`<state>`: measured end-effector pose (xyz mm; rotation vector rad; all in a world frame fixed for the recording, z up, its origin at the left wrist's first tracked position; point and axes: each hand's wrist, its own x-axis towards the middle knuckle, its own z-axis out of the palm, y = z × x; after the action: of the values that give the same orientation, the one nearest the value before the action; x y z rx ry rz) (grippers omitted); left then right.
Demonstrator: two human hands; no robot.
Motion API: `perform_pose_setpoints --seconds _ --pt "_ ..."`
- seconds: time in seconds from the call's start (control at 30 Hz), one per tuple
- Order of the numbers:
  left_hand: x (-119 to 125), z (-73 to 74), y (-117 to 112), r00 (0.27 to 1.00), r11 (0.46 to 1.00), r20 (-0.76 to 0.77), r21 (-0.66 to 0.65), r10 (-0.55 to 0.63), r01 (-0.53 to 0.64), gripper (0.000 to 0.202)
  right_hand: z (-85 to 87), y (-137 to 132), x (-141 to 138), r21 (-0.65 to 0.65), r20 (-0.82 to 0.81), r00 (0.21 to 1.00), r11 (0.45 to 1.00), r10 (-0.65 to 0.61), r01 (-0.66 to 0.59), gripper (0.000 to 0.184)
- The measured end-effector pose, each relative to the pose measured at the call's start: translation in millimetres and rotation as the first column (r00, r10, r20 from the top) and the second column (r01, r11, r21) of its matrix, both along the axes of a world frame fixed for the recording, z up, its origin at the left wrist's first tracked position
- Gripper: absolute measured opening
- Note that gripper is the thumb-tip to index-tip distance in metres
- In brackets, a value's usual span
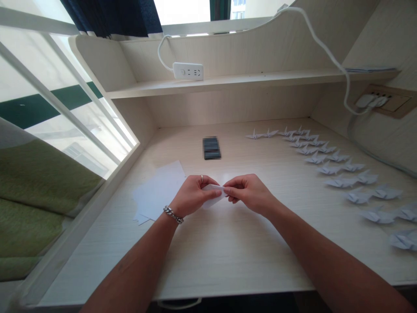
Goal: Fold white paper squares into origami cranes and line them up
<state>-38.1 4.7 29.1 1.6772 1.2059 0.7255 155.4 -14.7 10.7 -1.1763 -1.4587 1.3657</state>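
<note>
Recording two bare hands at work over a pale wood-grain desk [228,256]. The left hand [192,195] and right hand [249,193] meet at centre, nearly touching, each in a narrow pinch between thumb and fingers on one small folded white paper piece [213,194], which sits between them. The left hand wears a thin metal ring [202,178], and a silver chain bracelet [173,214] circles that wrist. At 10 o'clock from the hands, a loose stack of white paper sheets [158,189] lies just beside the left hand. At 12 o'clock sits a dark rectangular object [211,148], pixelated and unidentifiable. From 1 to 3 o'clock, paired rows of white folded paper cranes [329,169] run along the desk. Farther out at 12 o'clock, a white power strip [188,71] rests on a cream wooden shelf [260,80].
</note>
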Motion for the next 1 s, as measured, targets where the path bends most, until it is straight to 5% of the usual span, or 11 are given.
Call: perform_pose_setpoints --seconds 0.17,0.37,0.63,0.83,1.0 --pt "-0.4 -0.7 0.9 0.998 1.000 0.065 -0.010 0.017 -0.016 0.026 -0.5 -0.9 -2.0 0.107 -0.081 0.991 0.988 -0.105 0.113 0.027" --pt "3.2 1.7 -3.1 0.999 0.995 -0.032 0.100 -0.005 0.009 0.032 -3.6 -4.8 -5.9 0.267 -0.037 0.986 0.949 -0.165 0.169 0.026" --pt "4.7 4.4 -4.1 1.000 1.000 0.030 0.010 0.007 -0.007 0.035 -1.8 -5.2 -5.3 0.314 -0.046 0.983 0.932 -0.175 0.181 0.019" --pt "5.4 7.0 -5.6 1.000 0.999 -0.020 0.047 0.014 -0.013 0.032 3.8 -4.7 -2.9 0.274 0.025 0.993 0.956 -0.116 0.105 0.018" --pt "5.7 8.3 -5.1 0.999 0.999 -0.008 0.001 0.046 -0.046 0.032 1.6 3.7 1.7 0.135 -0.106 0.992 0.987 -0.070 0.084 0.032"
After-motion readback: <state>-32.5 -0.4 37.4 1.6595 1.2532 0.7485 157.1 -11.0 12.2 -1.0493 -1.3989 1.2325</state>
